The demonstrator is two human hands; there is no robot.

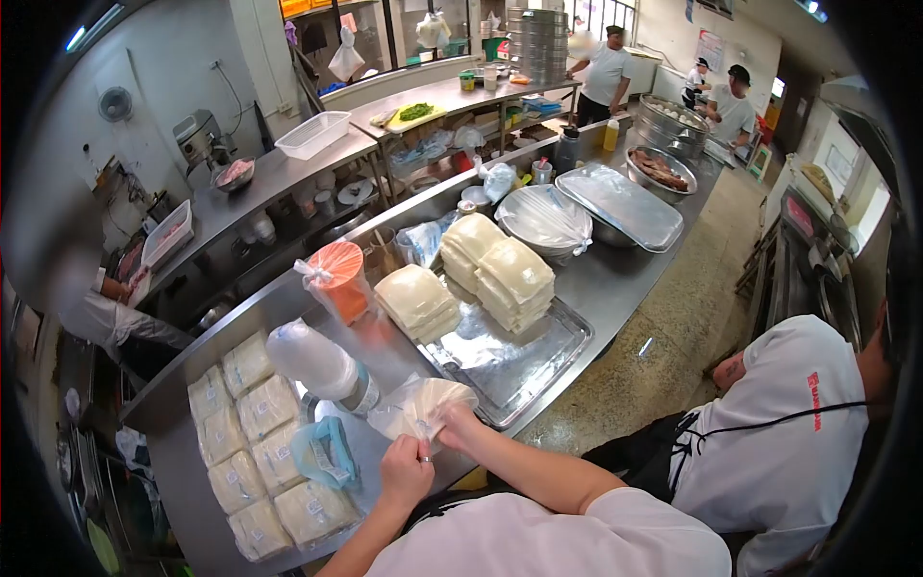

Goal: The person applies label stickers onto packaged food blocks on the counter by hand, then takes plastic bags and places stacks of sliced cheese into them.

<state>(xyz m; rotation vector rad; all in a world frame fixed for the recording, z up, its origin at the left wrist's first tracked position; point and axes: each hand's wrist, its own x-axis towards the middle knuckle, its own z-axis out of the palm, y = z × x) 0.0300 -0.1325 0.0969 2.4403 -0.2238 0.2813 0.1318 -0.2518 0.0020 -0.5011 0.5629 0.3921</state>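
Observation:
Both my hands are at a clear plastic bag [409, 404] with pale sheets in it, over the near edge of the steel table. My left hand [408, 469], with a ring on one finger, pinches the bag's near side. Closed on the bag's right end is my right hand [460, 426]. Just beyond lies a metal tray [519, 370], with stacks of square pale sheets [514, 279] on and beside it. Left of my hands are a blue plastic bundle [325, 452], a large wrapped roll [317, 361] and rows of bagged sheets [269, 409].
An orange container [338, 279] in plastic stands behind the roll. Covered bowls [543, 216] and a bowl of meat [661, 171] are farther along the steel table [615, 279]. A person in white [769, 433] is close on the right; other people work farther off.

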